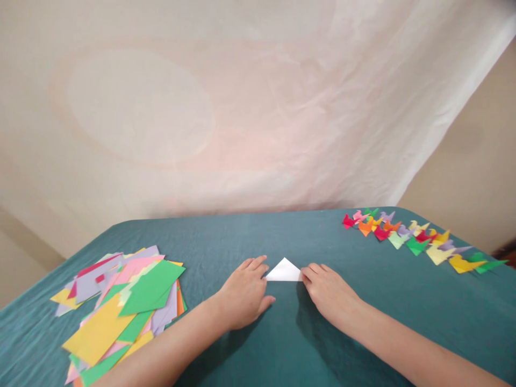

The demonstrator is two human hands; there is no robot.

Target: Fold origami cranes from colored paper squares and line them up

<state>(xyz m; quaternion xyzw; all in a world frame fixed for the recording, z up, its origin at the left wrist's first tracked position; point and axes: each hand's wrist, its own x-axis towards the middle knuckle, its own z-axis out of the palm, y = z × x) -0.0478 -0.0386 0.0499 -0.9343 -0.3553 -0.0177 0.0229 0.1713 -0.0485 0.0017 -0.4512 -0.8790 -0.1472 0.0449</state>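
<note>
A white sheet of paper folded into a triangle (284, 271) lies on the teal cloth in the middle, its point facing away from me. My left hand (246, 293) rests at its left corner, fingers stretched out and thumb apart, covering that corner. At the right corner, the fingertips of my right hand (328, 290) are pressed together on the paper's edge. The palm side of both hands is hidden.
A loose heap of coloured paper sheets (100, 328) spreads over the left of the teal-covered table (250, 236). Several small folded paper birds (439, 252) stand in rows at the far right. Behind the table hangs a pale cloth (258, 107).
</note>
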